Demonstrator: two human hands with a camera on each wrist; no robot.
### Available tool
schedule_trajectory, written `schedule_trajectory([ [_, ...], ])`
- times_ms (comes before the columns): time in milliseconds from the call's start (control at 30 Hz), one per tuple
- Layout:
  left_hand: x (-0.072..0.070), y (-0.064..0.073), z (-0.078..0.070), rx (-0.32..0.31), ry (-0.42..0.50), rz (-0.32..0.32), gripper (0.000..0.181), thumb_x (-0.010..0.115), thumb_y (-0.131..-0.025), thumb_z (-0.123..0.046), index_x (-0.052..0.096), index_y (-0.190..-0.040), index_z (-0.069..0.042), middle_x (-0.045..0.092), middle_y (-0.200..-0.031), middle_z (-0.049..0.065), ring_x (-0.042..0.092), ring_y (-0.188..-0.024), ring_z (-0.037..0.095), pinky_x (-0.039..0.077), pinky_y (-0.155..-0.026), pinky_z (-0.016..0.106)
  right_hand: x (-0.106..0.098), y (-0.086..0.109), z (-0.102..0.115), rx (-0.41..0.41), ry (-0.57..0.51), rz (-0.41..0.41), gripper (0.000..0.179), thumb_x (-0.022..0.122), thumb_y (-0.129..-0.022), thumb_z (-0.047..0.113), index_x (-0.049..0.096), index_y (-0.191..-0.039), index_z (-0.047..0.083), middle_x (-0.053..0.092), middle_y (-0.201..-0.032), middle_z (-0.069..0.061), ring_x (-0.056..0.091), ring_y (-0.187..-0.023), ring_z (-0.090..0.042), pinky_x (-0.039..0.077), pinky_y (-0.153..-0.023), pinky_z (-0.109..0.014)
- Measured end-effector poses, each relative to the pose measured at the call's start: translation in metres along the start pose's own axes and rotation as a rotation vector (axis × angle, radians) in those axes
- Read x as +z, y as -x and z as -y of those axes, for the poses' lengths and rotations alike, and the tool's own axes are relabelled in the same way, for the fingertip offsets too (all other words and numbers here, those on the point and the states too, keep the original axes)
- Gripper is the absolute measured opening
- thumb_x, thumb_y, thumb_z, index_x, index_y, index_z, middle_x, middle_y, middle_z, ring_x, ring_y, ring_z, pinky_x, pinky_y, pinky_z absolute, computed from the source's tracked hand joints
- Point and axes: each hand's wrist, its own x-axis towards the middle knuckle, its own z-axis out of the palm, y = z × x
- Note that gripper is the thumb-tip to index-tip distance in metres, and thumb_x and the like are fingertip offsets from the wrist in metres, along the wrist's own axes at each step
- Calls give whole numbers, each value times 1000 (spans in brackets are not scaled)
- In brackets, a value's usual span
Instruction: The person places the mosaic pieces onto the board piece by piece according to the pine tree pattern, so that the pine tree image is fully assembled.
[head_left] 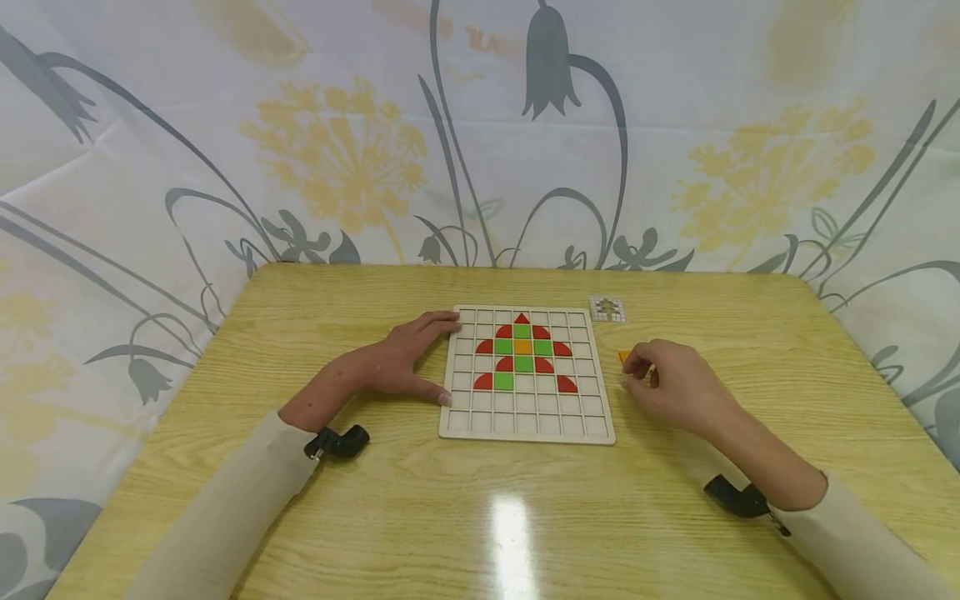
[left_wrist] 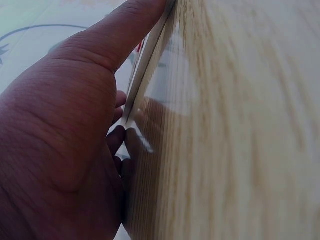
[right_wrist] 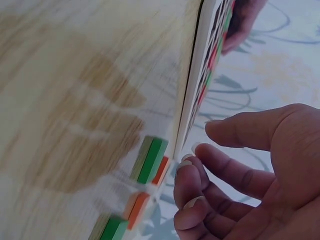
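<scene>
A square pale board [head_left: 525, 423] with a raised grid lies on the table, several red, green and orange pieces set in its cells in a tree shape. My left hand [head_left: 397, 362] spreads along its left edge, fingertips at the upper corner and thumb at the lower part; in the left wrist view the thumb [left_wrist: 125, 30] reaches along the board's edge. Right of the board is my right hand [head_left: 671, 383], fingers bent loosely, beside an orange piece [head_left: 623, 356]. The right wrist view shows a gap between thumb and forefinger, with green blocks [right_wrist: 152, 160] and orange blocks [right_wrist: 136, 207] near the fingertips.
A small printed card [head_left: 607, 309] with a tree pattern lies beyond the board's upper right corner. The wooden table [head_left: 375, 517] ends at a flower-patterned cloth [head_left: 480, 150] behind and at both sides. Dark wrist mounts sit at both sleeves.
</scene>
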Motion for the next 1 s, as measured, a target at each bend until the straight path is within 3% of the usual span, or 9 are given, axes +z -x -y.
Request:
schedule_trajectory([
  [367,0,0,2,0,-6,0,112,88,-85,-50,25,-169,-10,13,-176,7,21,-160,37,24,-124,62,-8,13,-16,54,32,47,20,80,-92,16,74,-103,0,72,-96,-11,66,-85,-26,56,-76,-48],
  [600,1,-1,2,4,-2,3,112,88,-85,-50,25,-169,-10,14,-176,8,20,-160,37,23,-124,64,-5,14,-16,100,52,90,23,83,-92,22,74,-100,2,72,-93,-7,68,-86,-27,57,-78,-50],
  [1000,0,-2,3,-2,-2,13,112,88,-86,-48,24,-169,-10,12,-176,9,18,-161,39,23,-124,64,1,14,-14,56,88,71,19,83,-91,10,74,-100,-3,72,-93,-12,69,-86,-30,58,-76,-50],
])
